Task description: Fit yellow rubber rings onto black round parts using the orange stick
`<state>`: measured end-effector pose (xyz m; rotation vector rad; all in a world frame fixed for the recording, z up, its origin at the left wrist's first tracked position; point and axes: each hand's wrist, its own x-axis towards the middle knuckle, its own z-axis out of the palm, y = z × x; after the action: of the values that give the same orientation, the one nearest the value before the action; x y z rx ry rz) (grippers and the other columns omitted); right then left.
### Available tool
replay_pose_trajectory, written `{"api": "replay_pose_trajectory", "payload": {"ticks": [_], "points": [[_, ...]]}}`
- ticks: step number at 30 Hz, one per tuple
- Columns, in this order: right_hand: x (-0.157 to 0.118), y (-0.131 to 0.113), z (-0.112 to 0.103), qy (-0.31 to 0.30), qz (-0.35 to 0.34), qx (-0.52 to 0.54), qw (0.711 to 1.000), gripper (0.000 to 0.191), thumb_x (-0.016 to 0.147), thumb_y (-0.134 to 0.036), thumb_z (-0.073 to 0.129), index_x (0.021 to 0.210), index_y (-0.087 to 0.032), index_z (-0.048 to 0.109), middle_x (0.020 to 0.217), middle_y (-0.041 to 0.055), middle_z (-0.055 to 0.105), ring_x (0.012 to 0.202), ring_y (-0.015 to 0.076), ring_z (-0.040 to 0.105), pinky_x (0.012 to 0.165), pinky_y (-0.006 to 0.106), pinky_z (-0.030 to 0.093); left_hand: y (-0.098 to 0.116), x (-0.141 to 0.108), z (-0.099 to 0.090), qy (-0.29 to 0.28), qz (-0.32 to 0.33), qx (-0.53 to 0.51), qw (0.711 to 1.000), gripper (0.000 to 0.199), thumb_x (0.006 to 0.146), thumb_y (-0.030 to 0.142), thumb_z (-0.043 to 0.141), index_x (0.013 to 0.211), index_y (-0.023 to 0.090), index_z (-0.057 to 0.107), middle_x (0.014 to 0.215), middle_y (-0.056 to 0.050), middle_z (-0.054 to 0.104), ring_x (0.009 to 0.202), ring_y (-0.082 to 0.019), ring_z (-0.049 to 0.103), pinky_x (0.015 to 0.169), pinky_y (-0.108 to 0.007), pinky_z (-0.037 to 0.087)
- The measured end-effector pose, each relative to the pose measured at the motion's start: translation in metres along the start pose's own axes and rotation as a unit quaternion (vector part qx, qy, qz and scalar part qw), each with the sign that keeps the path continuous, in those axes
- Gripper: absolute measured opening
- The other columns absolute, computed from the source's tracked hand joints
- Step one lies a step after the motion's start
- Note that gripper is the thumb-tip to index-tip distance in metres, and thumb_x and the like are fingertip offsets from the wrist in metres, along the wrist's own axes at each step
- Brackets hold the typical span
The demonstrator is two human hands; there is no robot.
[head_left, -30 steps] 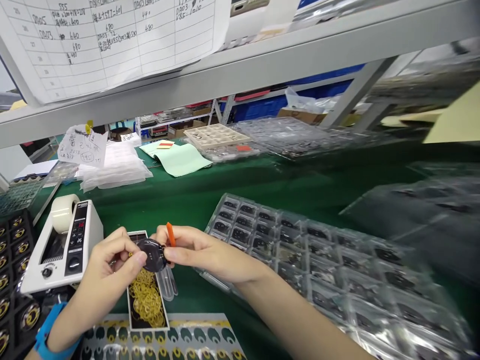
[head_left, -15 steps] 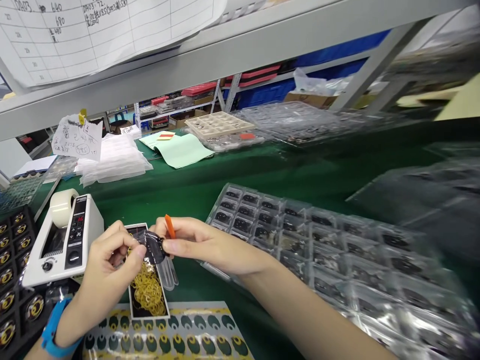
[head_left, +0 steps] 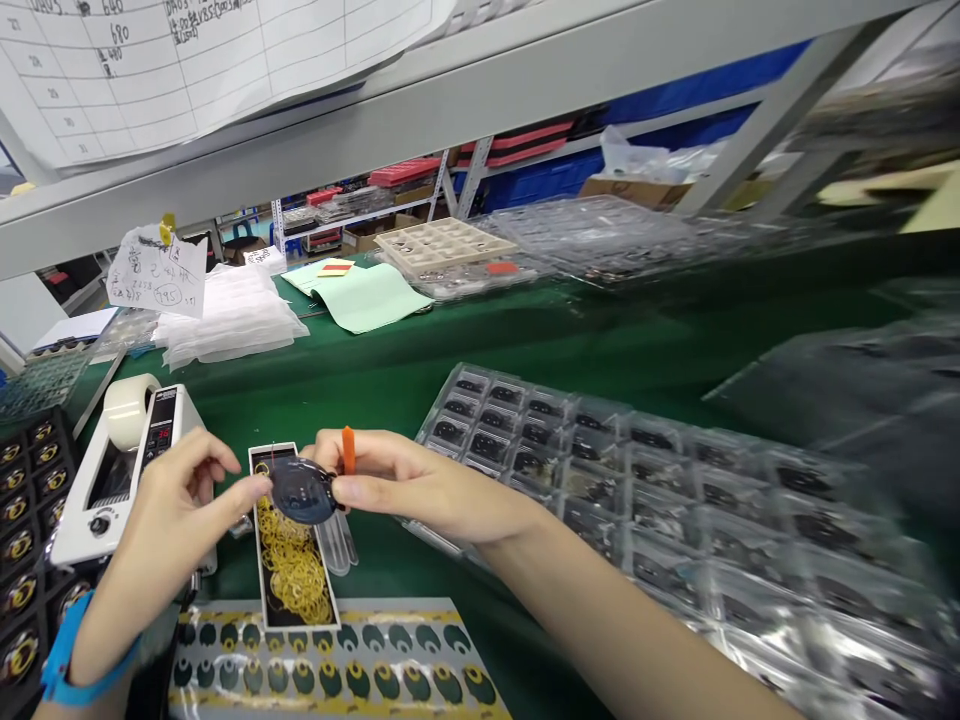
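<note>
Between thumb and fingers of my right hand (head_left: 364, 475) is a dark, glossy oval piece (head_left: 301, 490), held by its right edge. A slim orange stick (head_left: 349, 450) also stands up out of that hand's grip. My left hand (head_left: 199, 490) is open, thumb and fingers apart; its thumb tip is at the oval's left edge, and I cannot tell whether it touches. Below the oval lies a white-rimmed box (head_left: 260, 570) with many yellow rings (head_left: 300, 580) in it. Clear plastic strips (head_left: 341, 550) lie against the box's right side.
A white tape dispenser (head_left: 82, 520) stands left, beside a black tray (head_left: 52, 530) of round parts. A sticker sheet (head_left: 375, 670) lies in front. Clear compartment trays (head_left: 622, 440) holding dark pieces cover the right. A grey shelf beam (head_left: 450, 95) crosses above.
My left hand has moved left and its fingers have opened from a pinch at the oval's left side. The oval now shows flatter to me, still in my right hand with the orange stick.
</note>
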<state>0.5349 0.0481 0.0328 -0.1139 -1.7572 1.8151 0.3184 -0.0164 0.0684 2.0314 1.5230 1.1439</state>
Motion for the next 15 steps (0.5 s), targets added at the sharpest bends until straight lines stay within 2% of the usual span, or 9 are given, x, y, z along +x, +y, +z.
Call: {"api": "replay_pose_trajectory", "payload": {"ticks": [2, 3, 5, 7, 11, 15], "points": [[0.0, 0.0, 0.001, 0.001, -0.003, 0.002, 1.0, 0.041, 0.093, -0.052, 0.061, 0.082, -0.016, 0.046, 0.078, -0.002, 0.036, 0.071, 0.0113, 0.032, 0.066, 0.025, 0.026, 0.002, -0.003, 0.0, 0.066, 0.069, -0.032, 0.995, 0.007, 0.087, 0.025, 0.069, 0.084, 0.022, 0.064, 0.079, 0.002, 0.058, 0.07, -0.013, 0.055, 0.061, -0.022, 0.044], [-0.001, 0.0, 0.002, 0.003, -0.002, 0.0, 1.0, 0.041, 0.093, -0.053, 0.061, 0.082, -0.016, 0.046, 0.078, -0.0019, 0.036, 0.071, 0.0113, 0.032, 0.066, 0.026, 0.026, 0.003, -0.004, 0.002, 0.076, 0.115, -0.043, 0.99, 0.004, 0.089, 0.022, 0.067, 0.092, 0.024, 0.066, 0.091, 0.001, 0.062, 0.083, -0.014, 0.059, 0.072, -0.023, 0.047], [-0.002, -0.001, 0.006, 0.002, -0.003, -0.01, 1.0, 0.042, 0.093, -0.053, 0.061, 0.08, -0.016, 0.046, 0.078, -0.002, 0.036, 0.07, 0.0111, 0.032, 0.066, 0.025, 0.027, 0.004, -0.006, 0.01, 0.037, 0.193, -0.052, 0.979, 0.016, 0.092, 0.018, 0.064, 0.104, 0.028, 0.069, 0.121, -0.001, 0.063, 0.11, -0.016, 0.059, 0.096, -0.027, 0.046], [-0.003, -0.003, 0.011, 0.0, -0.005, -0.013, 1.0, 0.042, 0.093, -0.053, 0.061, 0.08, -0.016, 0.048, 0.078, -0.002, 0.036, 0.069, 0.0108, 0.032, 0.065, 0.025, 0.027, 0.003, -0.005, 0.018, -0.026, 0.232, -0.06, 0.971, 0.022, 0.093, 0.021, 0.065, 0.112, 0.031, 0.068, 0.141, -0.001, 0.053, 0.129, -0.018, 0.05, 0.113, -0.034, 0.034], [-0.003, -0.001, 0.02, 0.0, 0.003, 0.013, 1.0, 0.041, 0.093, -0.053, 0.061, 0.081, -0.016, 0.05, 0.075, -0.0025, 0.037, 0.066, 0.0098, 0.034, 0.062, 0.024, 0.028, -0.004, -0.001, 0.024, -0.068, 0.247, -0.071, 0.964, 0.023, 0.092, 0.035, 0.067, 0.114, 0.03, 0.067, 0.151, -0.002, 0.043, 0.14, -0.025, 0.038, 0.123, -0.048, 0.012], [0.002, 0.006, 0.023, 0.014, 0.007, 0.035, 0.999, 0.043, 0.09, -0.053, 0.066, 0.077, -0.015, 0.05, 0.075, -0.002, 0.042, 0.066, 0.0092, 0.039, 0.062, 0.023, 0.033, -0.006, 0.0, 0.022, -0.092, 0.245, -0.062, 0.963, 0.028, 0.086, 0.036, 0.073, 0.111, 0.027, 0.065, 0.153, -0.005, 0.039, 0.144, -0.028, 0.031, 0.122, -0.055, 0.008]]}}
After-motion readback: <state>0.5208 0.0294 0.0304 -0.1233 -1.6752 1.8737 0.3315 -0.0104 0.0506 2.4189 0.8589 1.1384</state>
